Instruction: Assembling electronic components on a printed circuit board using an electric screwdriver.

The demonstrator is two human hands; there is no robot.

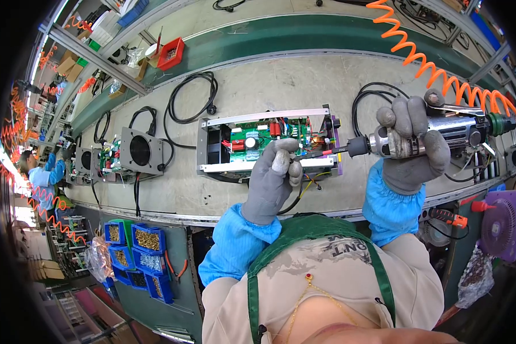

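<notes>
My gloved right hand [411, 143] is wrapped round a silver air screwdriver [456, 133], which lies level and points left. Its thin bit [325, 153] reaches toward my gloved left hand [269, 183]. The fingertips of that hand are pinched together at the bit's end, and anything small between them is hidden. Both hands are over the front edge of an open metal chassis [229, 168]. Inside it sits a green circuit board [258, 127] with red and white parts; a black fan is at its left end.
More chassis units [137, 150] stand to the left on the grey bench [180, 192]. Black cables [192, 117] lie coiled behind. An orange coiled hose [424, 67] hangs at right. Blue screw bins [149, 238] and red-handled pliers [176, 268] are at lower left. A co-worker [43, 178] is far left.
</notes>
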